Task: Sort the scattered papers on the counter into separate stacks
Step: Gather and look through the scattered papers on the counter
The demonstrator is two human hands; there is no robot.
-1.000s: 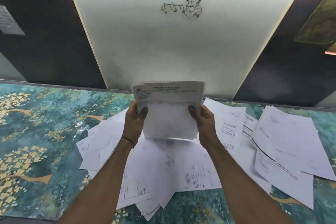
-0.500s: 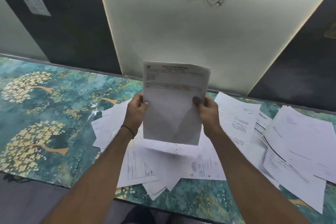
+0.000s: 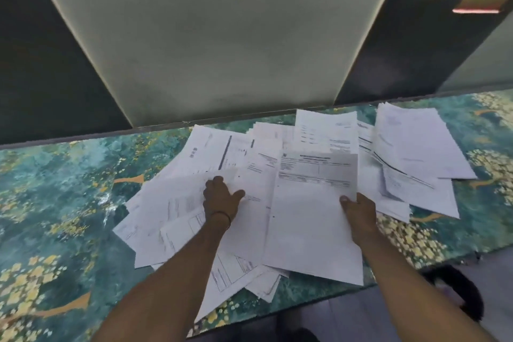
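Your right hand (image 3: 358, 209) pinches the printed sheet (image 3: 313, 225) at its right edge. The thumb is on top and the fingers are hidden underneath. The sheet hangs low, just over the scattered papers (image 3: 172, 211) heaped in the middle of the counter (image 3: 55, 175).

Your left hand (image 3: 222, 197) is down on that heap just beside it, thumb splayed and fingers bent at the edge of a sheet. I cannot tell whether they pinch it or only rest there.

This looks like early sorting. You have 1 sheet in hand waiting for a home, and no squared stack shows anywhere. The far group of papers (image 3: 416, 153) on the right is loose and overlapping too.

The next move, as I read it, calls for 2 things. First, pick a spot on the teal surface apart from the heap and lay that printed sheet flat there. Then lift only 1 page with the left hand. The pages overlap heavily, so a careless pull would likely drag the neighbours along.
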